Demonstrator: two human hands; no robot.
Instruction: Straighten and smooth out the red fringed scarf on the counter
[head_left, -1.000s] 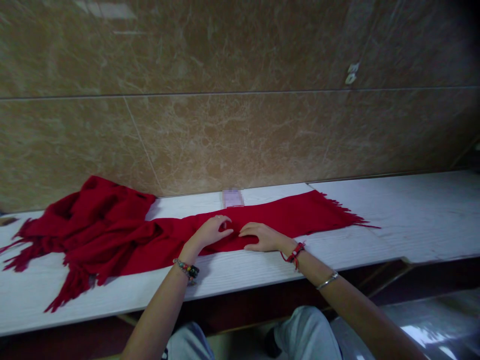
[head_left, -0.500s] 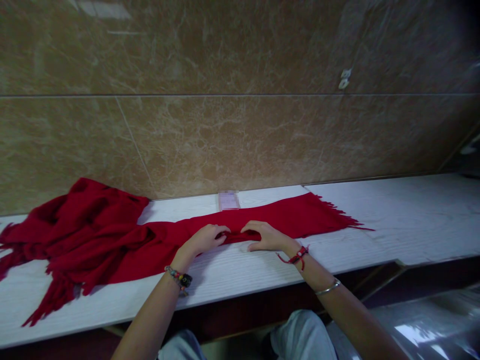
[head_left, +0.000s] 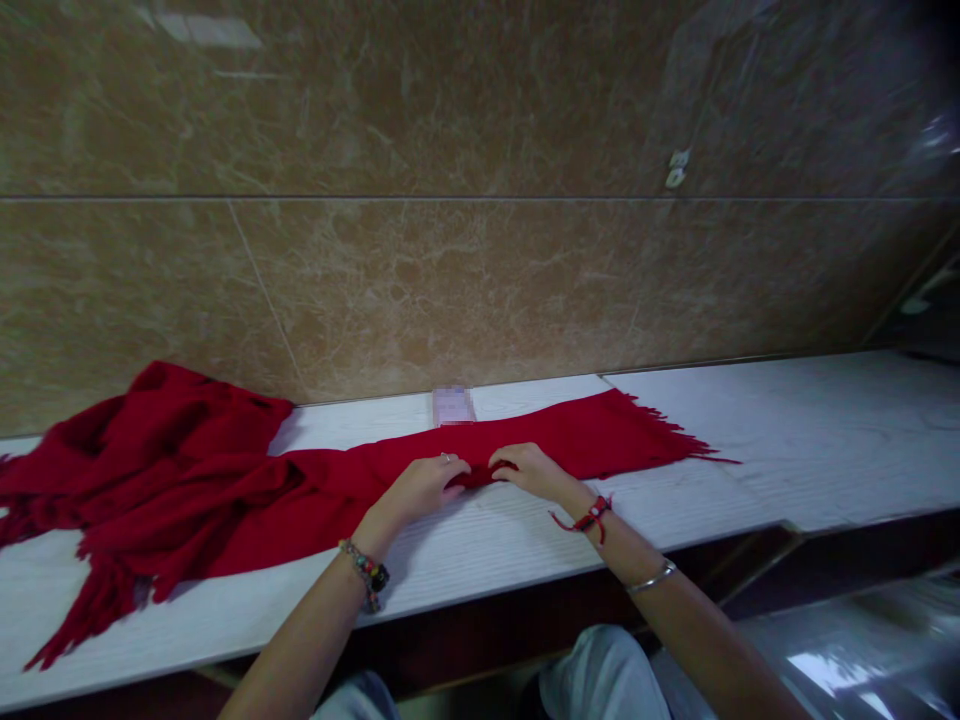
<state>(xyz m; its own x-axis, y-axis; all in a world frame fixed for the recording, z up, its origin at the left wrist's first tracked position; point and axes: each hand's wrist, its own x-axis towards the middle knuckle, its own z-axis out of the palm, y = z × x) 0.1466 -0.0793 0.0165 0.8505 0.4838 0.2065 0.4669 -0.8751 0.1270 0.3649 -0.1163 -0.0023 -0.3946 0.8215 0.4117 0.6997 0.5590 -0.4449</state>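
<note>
A red fringed scarf lies lengthwise along a white wood-grain bench top. Its left part is heaped in loose folds, and its right part lies flat, ending in a fringe. My left hand pinches the scarf's near edge around the middle, a ring on one finger. Just to the right, my right hand has its fingers closed on the same edge. Between the two hands the edge is bunched into a small fold. Fabric partly hides the fingertips.
A small pale pinkish packet or card, blurred, lies behind the scarf near the wall. The brown marble-tiled wall rises at the bench's back edge. A small white fitting is on the wall. Dark open space shows under the bench's front edge.
Both hands have closed in on the scarf's near edge, my right thumb coming up to its fingers. The left hand has shifted slightly right. The view has moved a little.
</note>
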